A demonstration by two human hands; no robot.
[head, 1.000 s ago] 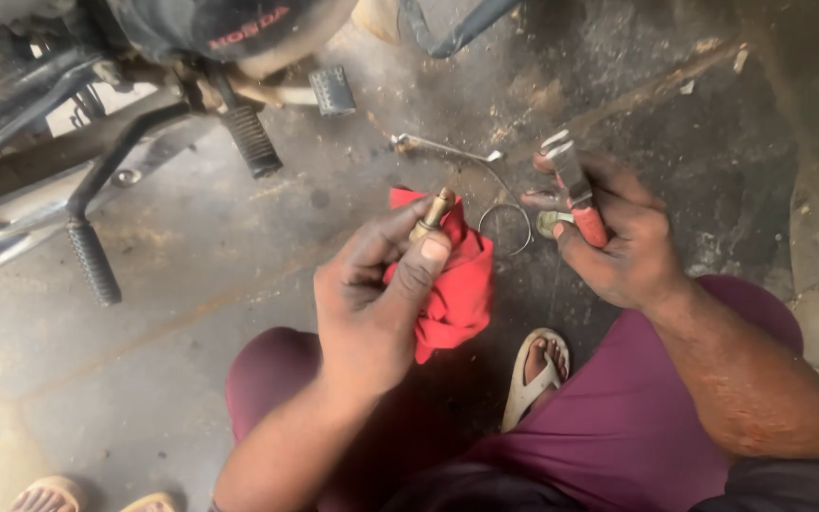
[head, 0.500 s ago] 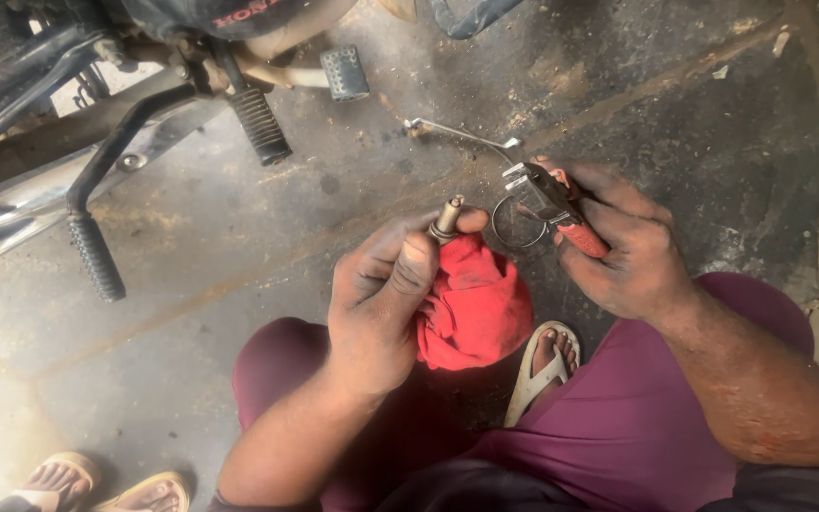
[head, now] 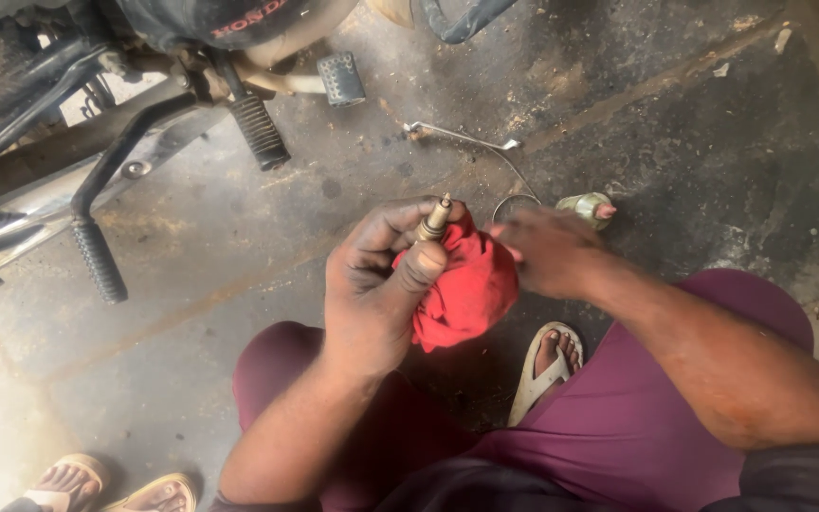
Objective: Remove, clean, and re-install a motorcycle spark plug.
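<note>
The left hand (head: 372, 284) gripped a small metal plug (head: 434, 220) in a red rag (head: 462, 284); the right hand (head: 547, 248), blurred, touched the rag, grip unclear.

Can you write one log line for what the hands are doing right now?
left hand: pinches small metal part wrapped in red rag | right hand: touches the rag | floor: wrench

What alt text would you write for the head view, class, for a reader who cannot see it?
A left hand holds a small metal plug wrapped in a red rag, while the right hand touches the rag. Beyond, on stained concrete, stand a motorcycle's footpegs and a thin wire.
</note>
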